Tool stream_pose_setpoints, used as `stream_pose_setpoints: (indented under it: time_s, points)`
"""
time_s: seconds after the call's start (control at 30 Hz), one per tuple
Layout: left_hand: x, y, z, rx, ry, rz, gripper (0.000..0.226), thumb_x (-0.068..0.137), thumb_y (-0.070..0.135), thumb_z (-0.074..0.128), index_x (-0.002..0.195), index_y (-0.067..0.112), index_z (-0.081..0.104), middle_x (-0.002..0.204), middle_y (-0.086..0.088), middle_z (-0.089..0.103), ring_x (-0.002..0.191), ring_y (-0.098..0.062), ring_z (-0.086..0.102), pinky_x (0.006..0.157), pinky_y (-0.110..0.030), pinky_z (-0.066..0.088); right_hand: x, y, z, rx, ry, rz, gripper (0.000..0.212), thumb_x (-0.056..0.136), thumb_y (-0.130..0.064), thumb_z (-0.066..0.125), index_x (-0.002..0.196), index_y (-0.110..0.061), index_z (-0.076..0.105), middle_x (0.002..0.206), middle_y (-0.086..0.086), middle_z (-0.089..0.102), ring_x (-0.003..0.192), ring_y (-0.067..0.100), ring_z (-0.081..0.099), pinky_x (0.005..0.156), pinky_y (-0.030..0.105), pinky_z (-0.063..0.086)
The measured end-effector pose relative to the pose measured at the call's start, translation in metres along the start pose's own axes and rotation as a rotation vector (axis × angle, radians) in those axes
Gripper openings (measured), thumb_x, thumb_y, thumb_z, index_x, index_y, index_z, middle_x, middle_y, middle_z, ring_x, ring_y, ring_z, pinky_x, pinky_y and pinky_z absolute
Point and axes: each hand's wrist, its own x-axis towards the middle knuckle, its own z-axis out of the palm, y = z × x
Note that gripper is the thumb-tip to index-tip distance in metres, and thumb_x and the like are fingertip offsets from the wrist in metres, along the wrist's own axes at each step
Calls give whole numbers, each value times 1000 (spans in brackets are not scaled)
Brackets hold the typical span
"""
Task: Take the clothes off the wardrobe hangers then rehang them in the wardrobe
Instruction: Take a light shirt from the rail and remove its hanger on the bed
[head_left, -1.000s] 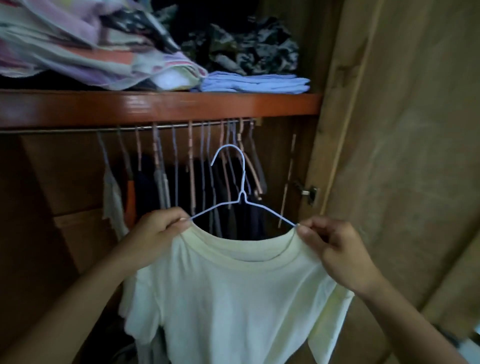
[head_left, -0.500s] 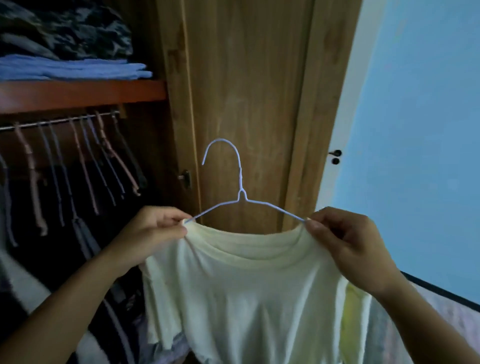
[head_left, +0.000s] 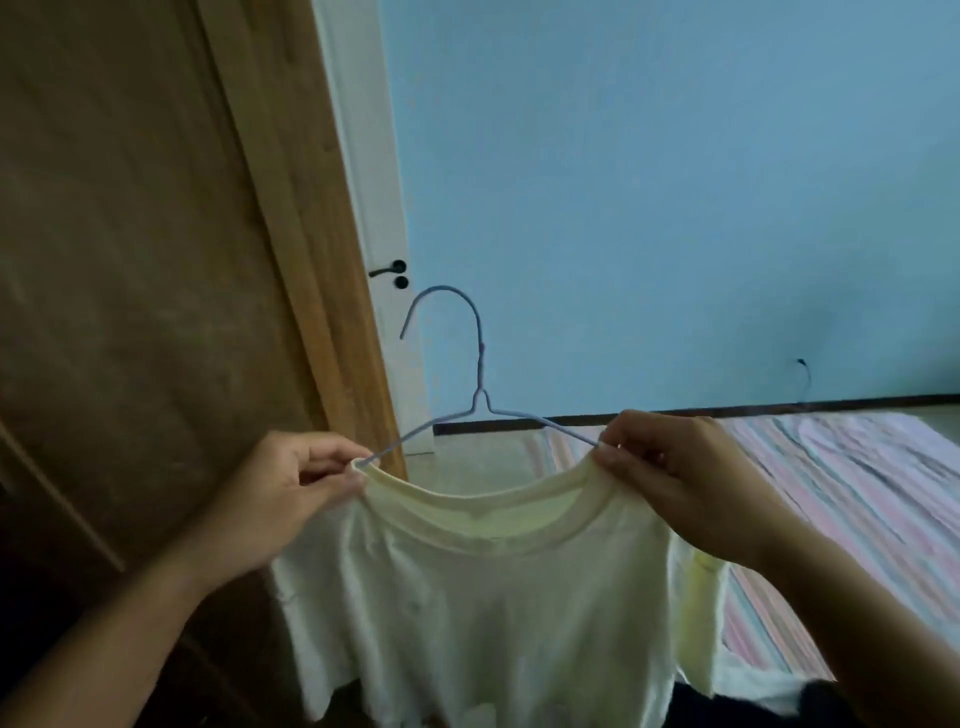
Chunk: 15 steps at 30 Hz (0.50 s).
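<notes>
A pale cream T-shirt (head_left: 483, 613) hangs in front of me on a thin light-blue wire hanger (head_left: 480, 384), whose hook stands up above the collar. My left hand (head_left: 280, 499) pinches the left shoulder of the shirt where the hanger arm enters it. My right hand (head_left: 675, 478) pinches the right shoulder at the other hanger arm. The shirt hangs spread between both hands. The wardrobe's inside is out of view.
The brown wooden wardrobe door (head_left: 156, 260) fills the left side. Behind it is a white room door with a black handle (head_left: 389, 270) and a blue wall (head_left: 649, 182). A striped pink bed cover (head_left: 841, 493) lies to the right, below the wall.
The view has swung right, away from the open wardrobe toward the blue wall and the bed. Both hands kept their hold on the shirt and hanger and carried them along.
</notes>
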Motion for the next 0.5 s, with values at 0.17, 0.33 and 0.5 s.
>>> stream_pose_setpoints:
  time_s: [0.17,0.33,0.5]
  points:
    - [36,2,31,38,-164,121,32,83,-10,68,89,20,74,84,1,77,76,-6,71,71,-14,54,-52,7,-9,-75,95,211,13,94,-34,63,82,-35,66,70,-9,65,66,9,60,62,31,50]
    - [56,-2,73,249,-296,234,27,84,5,73,94,30,74,79,12,75,72,1,68,64,-16,51,-108,3,-10,-167,138,396,12,93,-35,64,82,-37,66,68,-11,65,67,9,61,64,31,51]
    - [65,-4,128,322,-412,326,22,86,12,72,96,32,73,74,17,70,74,7,64,65,-16,47,-160,5,-7,-235,133,585,12,94,-35,63,83,-34,67,69,-22,63,69,0,61,62,21,44]
